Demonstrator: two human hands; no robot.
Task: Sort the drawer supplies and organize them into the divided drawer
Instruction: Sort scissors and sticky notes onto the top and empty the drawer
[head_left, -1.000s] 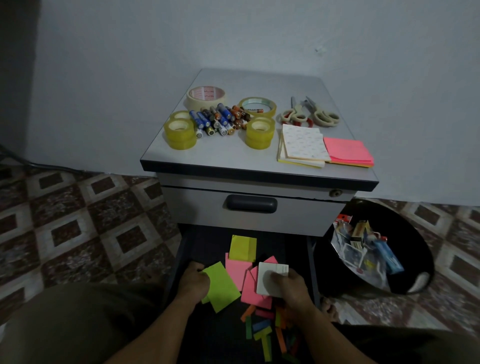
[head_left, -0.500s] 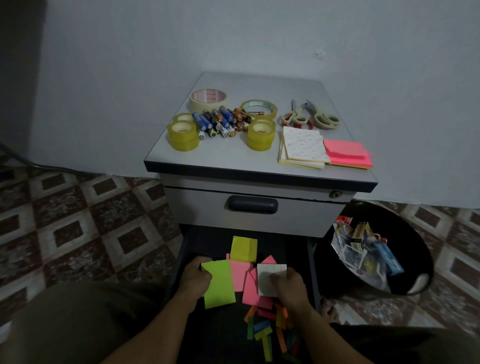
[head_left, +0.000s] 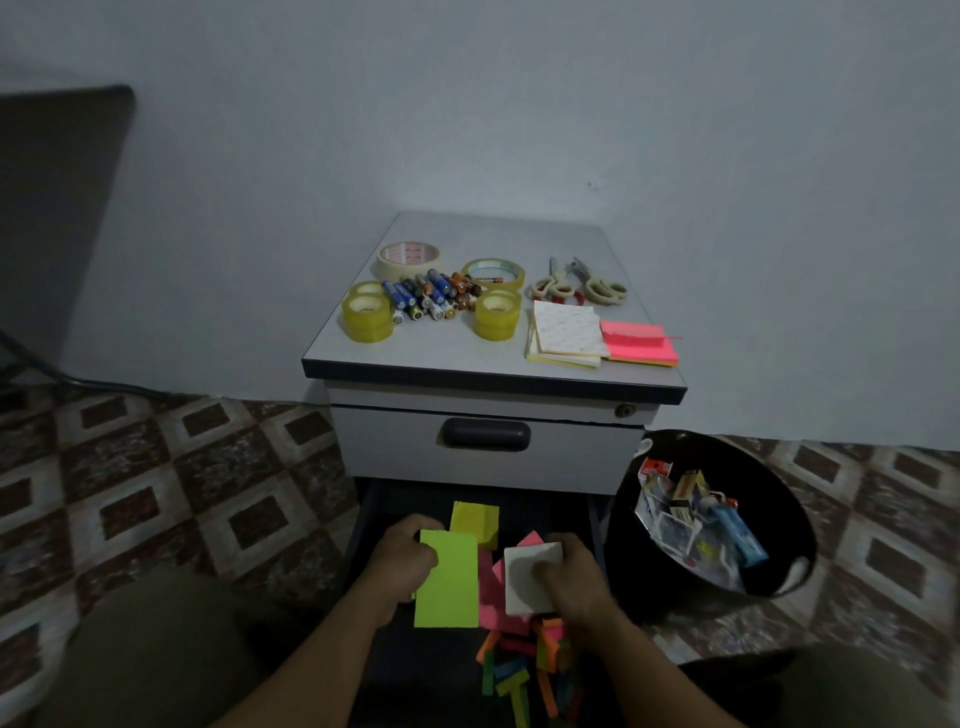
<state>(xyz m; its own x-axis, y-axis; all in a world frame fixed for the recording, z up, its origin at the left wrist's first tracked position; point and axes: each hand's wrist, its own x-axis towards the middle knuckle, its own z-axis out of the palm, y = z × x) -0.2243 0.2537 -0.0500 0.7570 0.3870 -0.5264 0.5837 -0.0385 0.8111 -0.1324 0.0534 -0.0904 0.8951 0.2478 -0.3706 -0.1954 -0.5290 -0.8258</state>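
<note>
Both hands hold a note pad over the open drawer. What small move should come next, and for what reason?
Probably lift the white pad in the right hand up onto the pale pad stack on the cabinet top. Supplies there lie grouped by kind, and that stack looks like its match. The left hand holds a green pad.
</note>
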